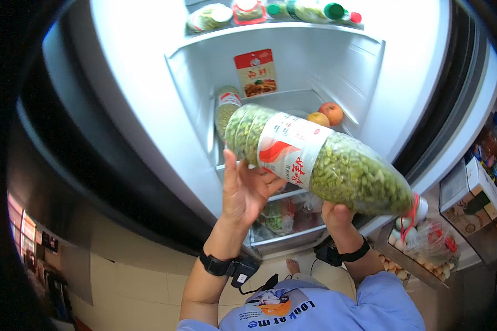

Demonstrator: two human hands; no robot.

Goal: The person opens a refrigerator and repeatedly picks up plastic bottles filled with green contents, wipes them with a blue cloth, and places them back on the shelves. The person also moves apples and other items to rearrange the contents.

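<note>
A large clear plastic bottle [356, 173], filled with chopped green pieces, lies tilted across the middle of the view in front of an open refrigerator. It has a white and red label, a white cap at the lower right and a red string at its neck. My right hand [338, 217] supports its underside near the middle, the fingers mostly hidden by it. My left hand [248, 190] is beside the bottle's base end, palm up, fingers spread and partly behind the bottle; whether it bears weight I cannot tell. A similar smaller bottle [226, 109] stands behind the base.
Bottles and jars [209, 17] line the upper shelf. A red and beige food packet [256, 74] leans at the back, with an apple [331, 113] and a yellow fruit [318, 119] to its right. Bagged greens [278, 215] fill a lower drawer. Eggs [393, 265] and a carton [466, 207] are at right.
</note>
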